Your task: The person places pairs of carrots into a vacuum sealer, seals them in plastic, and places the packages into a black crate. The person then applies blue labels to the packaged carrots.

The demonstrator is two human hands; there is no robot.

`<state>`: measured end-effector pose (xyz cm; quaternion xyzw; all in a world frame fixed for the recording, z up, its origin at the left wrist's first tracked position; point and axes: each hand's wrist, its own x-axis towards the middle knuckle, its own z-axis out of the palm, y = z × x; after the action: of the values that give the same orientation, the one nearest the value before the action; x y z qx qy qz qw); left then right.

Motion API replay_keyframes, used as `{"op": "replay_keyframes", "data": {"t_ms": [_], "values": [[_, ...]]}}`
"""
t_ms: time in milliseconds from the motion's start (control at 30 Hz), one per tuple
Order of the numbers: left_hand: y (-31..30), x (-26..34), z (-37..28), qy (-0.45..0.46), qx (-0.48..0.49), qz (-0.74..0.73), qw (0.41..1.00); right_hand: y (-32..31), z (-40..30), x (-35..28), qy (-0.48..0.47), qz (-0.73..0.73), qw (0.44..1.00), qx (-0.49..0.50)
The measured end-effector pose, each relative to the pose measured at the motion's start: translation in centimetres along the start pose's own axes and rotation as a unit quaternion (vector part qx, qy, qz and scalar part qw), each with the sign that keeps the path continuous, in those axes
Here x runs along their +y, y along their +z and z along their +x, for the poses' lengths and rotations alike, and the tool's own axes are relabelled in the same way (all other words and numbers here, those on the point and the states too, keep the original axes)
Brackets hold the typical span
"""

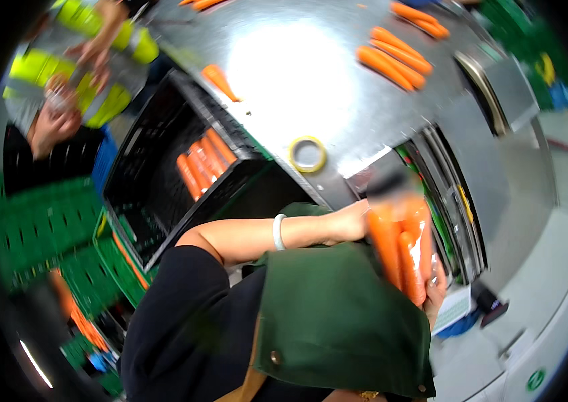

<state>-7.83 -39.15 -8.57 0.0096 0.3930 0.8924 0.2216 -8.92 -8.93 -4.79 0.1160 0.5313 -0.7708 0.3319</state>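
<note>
A clear plastic bag of carrots (404,251) is held up in front of the green apron, at the right side of my body. My left hand (354,221), on the arm with a pale bangle, grips the bag's upper left side; its fingers are partly hidden behind the bag. Around the bag's lower right edge is my right hand (434,294), with its fingers against the plastic. The top of the bag is blurred, and a dark, smeared shape covers it.
On the steel table (274,120) lie a yellow tape roll (307,154), loose carrots (394,58) and a single carrot (219,82). A black crate (163,201) at left holds bagged carrots (206,163). Beyond it stands a co-worker in a high-visibility vest (83,65). Green crates (43,221) line the far left.
</note>
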Motion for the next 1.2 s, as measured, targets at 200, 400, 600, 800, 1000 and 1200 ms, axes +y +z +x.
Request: {"op": "replay_keyframes", "data": {"t_ms": [200,400,600,800,1000,1200], "values": [[-2.8,5.6,-6.6,0.243,0.139,-0.188,0.941,16.2,8.0,-0.8,-0.137,-0.317,0.917,-0.198],[-10.6,7.6,-20.0,0.395,0.291,-0.272,0.828,29.9,11.1,1.0,-0.242,-0.474,0.612,-0.585],[-13.0,4.6,-41.2,0.341,0.543,-0.116,0.759,26.5,14.1,3.2,-0.178,-0.574,0.675,-0.427],[-13.7,-1.0,-51.7,0.262,0.685,-0.158,0.661,24.0,14.7,4.9,-0.119,-0.648,0.596,-0.459],[-15.5,-2.6,-55.3,0.302,0.708,-0.232,0.595,24.3,15.5,5.5,-0.131,-0.699,0.561,-0.424],[-18.9,-3.7,-59.7,0.202,0.761,-0.200,0.583,25.0,16.1,6.1,-0.138,-0.736,0.505,-0.428]]}}
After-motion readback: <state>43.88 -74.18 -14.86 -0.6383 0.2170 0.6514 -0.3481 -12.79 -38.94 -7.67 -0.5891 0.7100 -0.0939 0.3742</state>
